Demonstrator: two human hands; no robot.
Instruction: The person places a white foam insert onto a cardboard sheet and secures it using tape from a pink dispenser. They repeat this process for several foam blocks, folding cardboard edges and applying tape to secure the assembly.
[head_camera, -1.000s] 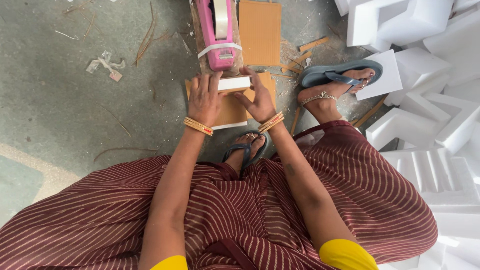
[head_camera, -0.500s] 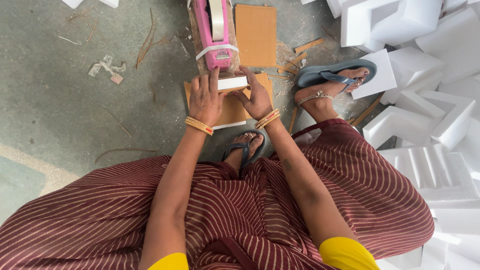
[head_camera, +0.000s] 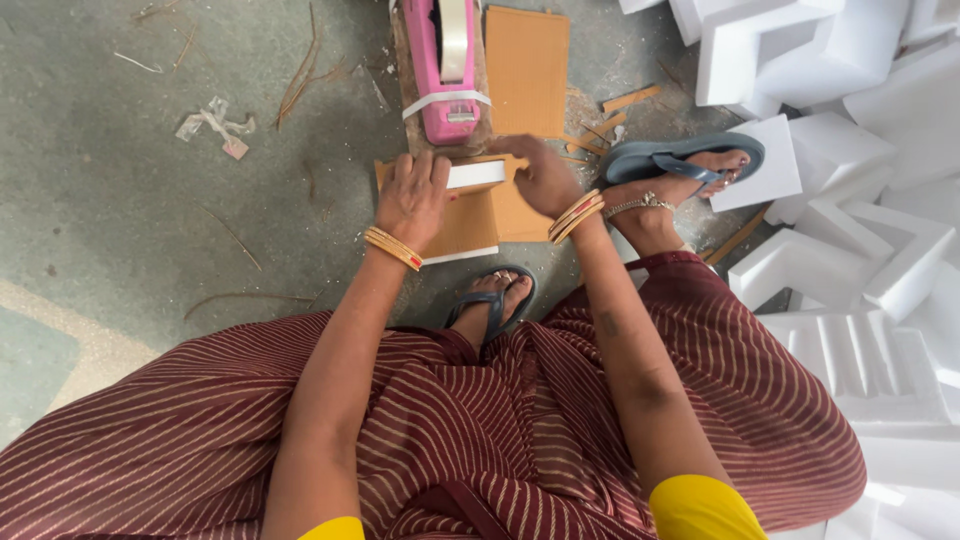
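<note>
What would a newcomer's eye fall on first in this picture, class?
First the bright pink tape dispenser at the top middle, standing on a brown board on the grey floor. Just below it, the left hand and right hand press on a small cardboard box with a white strip on top. White foam blocks pile up along the right side.

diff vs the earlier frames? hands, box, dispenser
The right hand has shifted up over the far edge of the brown cardboard box, toward the pink tape dispenser; earlier it lay lower on the box's right side. The left hand stays pressed on the box's left side by the white piece. Box, dispenser and white foam blocks have not moved on the floor. Nothing taken up or let go.
</note>
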